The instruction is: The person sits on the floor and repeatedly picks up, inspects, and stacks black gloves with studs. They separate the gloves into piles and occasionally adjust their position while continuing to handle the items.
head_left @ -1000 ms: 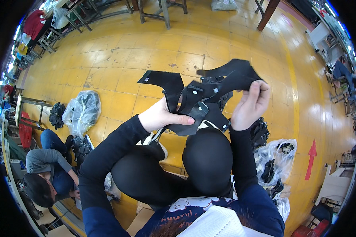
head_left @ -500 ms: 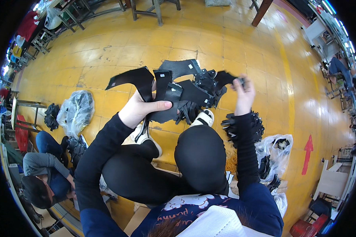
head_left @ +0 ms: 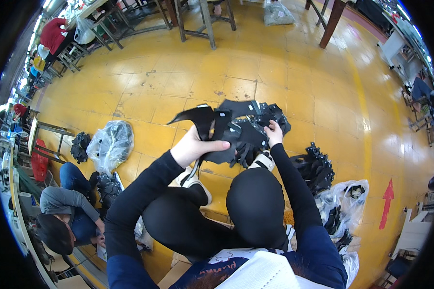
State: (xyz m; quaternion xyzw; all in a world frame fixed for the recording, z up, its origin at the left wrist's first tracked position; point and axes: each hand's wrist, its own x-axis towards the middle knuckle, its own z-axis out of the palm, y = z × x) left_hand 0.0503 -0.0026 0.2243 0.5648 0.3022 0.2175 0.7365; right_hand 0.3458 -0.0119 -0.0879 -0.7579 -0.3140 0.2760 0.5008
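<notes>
My left hand (head_left: pixel 190 148) grips a bundle of flat black cut pieces (head_left: pixel 250 135), its thumb pressed over the near side. They look like leather or fabric, and several carry small white labels. A curved, pointed piece (head_left: pixel 197 116) sticks out leftward above that hand. At the bundle's right side, my right hand (head_left: pixel 275 133) has its fingers closed at the edge of a black piece. Clustered black parts (head_left: pixel 273 114) with small shiny spots hang at the far right end of the bundle. The bundle is held above my shoes, in front of my knees.
On the yellow tiled floor, a heap of black pieces (head_left: pixel 316 168) and a clear plastic bag (head_left: pixel 359 190) lie to my right. Another bag (head_left: pixel 112 144) and a black bunch (head_left: pixel 80 147) are at left. A co-worker (head_left: pixel 65 209) crouches near left; a wooden stool (head_left: pixel 207 24) stands ahead.
My right hand has come in from the right, where it held a black piece out, to the bundle's right side. The view has shifted, so the surroundings sit lower and further right.
</notes>
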